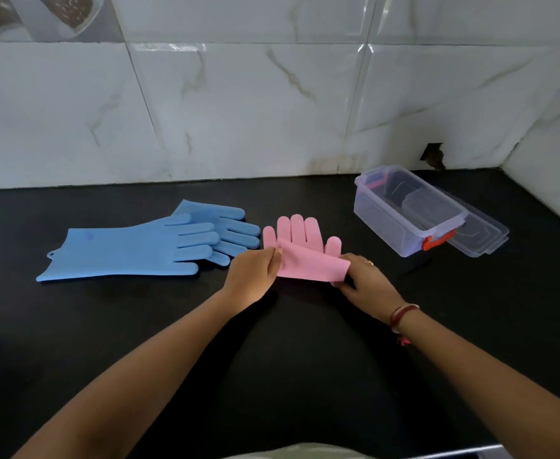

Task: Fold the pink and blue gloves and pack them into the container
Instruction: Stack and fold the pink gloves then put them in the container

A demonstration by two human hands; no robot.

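A pink glove (300, 246) lies on the black counter (272, 342), fingers pointing away from me, its cuff end folded up over the palm. My left hand (253, 276) pinches the left corner of the folded cuff. My right hand (368, 284) grips the right corner. Two blue gloves (129, 250) lie flat to the left, one partly over the other, fingers pointing right. A clear plastic container (404, 210) with orange latches stands open at the right, with nothing pink or blue visible inside.
The container's clear lid (480, 233) lies beside it on the right. A white marble-tiled wall (239, 111) backs the counter and turns a corner at the far right. A small dark hole (432, 154) marks the wall behind the container.
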